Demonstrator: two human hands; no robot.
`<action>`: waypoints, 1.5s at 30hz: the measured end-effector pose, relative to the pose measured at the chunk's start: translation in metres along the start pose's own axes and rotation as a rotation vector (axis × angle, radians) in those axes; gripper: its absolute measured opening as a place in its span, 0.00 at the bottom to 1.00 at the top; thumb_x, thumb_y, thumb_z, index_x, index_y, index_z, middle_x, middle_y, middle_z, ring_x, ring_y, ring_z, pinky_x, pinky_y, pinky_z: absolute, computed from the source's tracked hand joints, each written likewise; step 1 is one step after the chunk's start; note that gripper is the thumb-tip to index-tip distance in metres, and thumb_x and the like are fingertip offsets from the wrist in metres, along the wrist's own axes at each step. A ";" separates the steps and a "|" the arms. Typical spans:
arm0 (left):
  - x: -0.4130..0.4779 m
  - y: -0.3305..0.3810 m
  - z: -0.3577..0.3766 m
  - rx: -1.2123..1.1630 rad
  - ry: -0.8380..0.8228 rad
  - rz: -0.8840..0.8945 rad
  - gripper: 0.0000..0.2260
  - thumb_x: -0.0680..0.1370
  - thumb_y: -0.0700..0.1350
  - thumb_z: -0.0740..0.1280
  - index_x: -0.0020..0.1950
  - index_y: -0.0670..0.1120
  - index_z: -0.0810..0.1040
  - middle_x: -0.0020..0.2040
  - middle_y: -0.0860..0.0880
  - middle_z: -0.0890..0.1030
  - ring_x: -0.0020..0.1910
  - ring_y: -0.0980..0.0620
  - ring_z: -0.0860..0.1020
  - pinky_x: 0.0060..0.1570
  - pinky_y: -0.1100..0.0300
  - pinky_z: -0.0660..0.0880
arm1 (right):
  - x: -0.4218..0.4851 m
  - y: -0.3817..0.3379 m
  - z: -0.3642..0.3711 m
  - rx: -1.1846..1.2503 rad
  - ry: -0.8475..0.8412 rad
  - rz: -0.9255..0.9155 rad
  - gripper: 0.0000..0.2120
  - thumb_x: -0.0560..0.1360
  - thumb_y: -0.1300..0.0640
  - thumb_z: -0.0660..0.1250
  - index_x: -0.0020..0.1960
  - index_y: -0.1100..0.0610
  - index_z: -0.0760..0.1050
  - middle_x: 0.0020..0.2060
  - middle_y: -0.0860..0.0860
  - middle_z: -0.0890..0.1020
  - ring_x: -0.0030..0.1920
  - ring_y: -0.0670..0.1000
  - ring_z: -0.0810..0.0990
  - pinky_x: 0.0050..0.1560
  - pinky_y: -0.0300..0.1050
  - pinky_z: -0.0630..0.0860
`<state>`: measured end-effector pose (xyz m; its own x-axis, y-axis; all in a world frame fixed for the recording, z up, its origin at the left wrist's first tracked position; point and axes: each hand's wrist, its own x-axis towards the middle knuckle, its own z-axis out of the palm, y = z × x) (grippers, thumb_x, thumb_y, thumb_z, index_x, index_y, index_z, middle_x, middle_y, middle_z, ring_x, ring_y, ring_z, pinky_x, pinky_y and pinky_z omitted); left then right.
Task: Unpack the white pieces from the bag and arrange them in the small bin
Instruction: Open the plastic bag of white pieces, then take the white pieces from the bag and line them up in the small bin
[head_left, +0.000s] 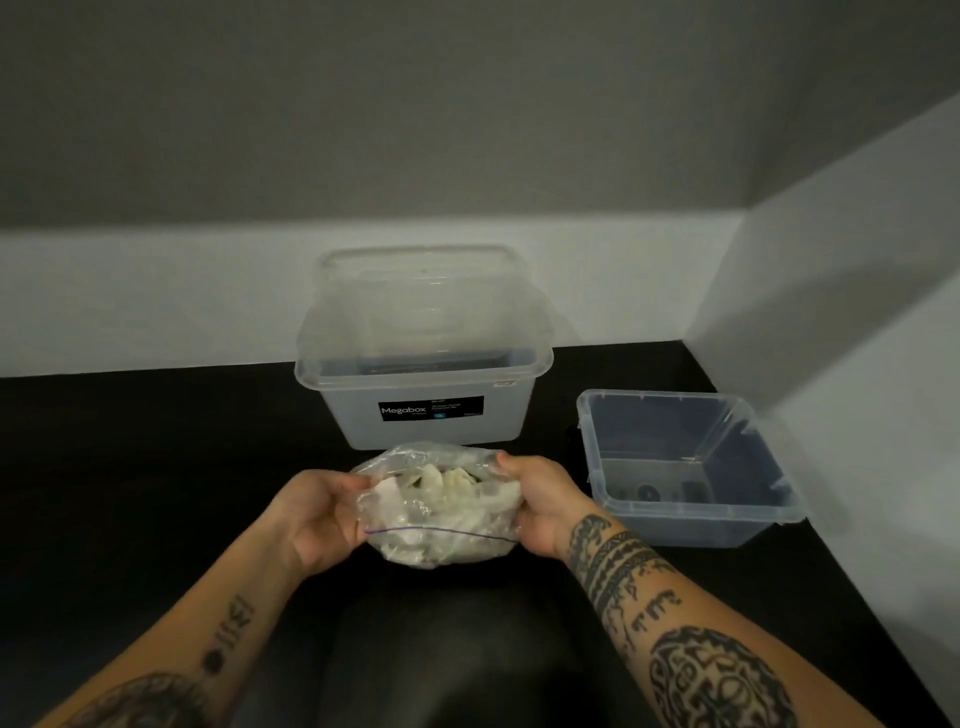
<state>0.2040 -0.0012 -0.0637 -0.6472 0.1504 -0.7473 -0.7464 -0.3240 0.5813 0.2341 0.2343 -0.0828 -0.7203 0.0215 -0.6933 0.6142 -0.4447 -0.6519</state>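
Observation:
A clear zip bag (436, 506) full of white pieces (447, 486) sits low in the middle of the view, over the black table. My left hand (317, 514) grips its left side and my right hand (540, 501) grips its right side, fingers curled round the plastic. A purple zip line runs along the bag's near edge. The small clear bin (685, 512) stands to the right of my right hand, with no white pieces in it.
A large clear box (426, 410) labelled Megabox stands behind the bag, with its lid propped upright in it. White walls close the black table (130, 467) at the back and on the right, close behind the small bin.

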 end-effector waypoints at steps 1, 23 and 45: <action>-0.005 -0.001 0.003 -0.024 0.005 0.003 0.15 0.81 0.35 0.54 0.60 0.31 0.77 0.53 0.30 0.84 0.43 0.33 0.86 0.46 0.35 0.82 | 0.001 -0.003 0.001 0.015 -0.011 0.002 0.12 0.81 0.56 0.66 0.59 0.62 0.81 0.51 0.61 0.87 0.54 0.62 0.85 0.59 0.63 0.80; 0.030 -0.022 0.002 1.341 0.066 0.897 0.22 0.77 0.57 0.72 0.70 0.60 0.75 0.70 0.56 0.72 0.70 0.52 0.67 0.71 0.47 0.67 | -0.015 0.041 0.000 -1.542 -0.093 -1.004 0.22 0.73 0.34 0.68 0.61 0.44 0.78 0.56 0.38 0.77 0.64 0.43 0.68 0.67 0.48 0.60; 0.028 -0.020 -0.025 1.411 0.003 0.800 0.19 0.78 0.46 0.72 0.68 0.54 0.74 0.68 0.52 0.73 0.65 0.52 0.74 0.64 0.56 0.73 | -0.034 0.061 -0.010 -1.749 0.244 -0.773 0.17 0.81 0.47 0.64 0.69 0.45 0.75 0.64 0.44 0.73 0.66 0.50 0.68 0.66 0.50 0.67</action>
<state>0.2049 -0.0138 -0.1047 -0.9203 0.3709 -0.1247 0.2208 0.7553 0.6171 0.2997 0.2150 -0.1019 -0.9944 -0.0809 -0.0674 -0.0642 0.9731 -0.2211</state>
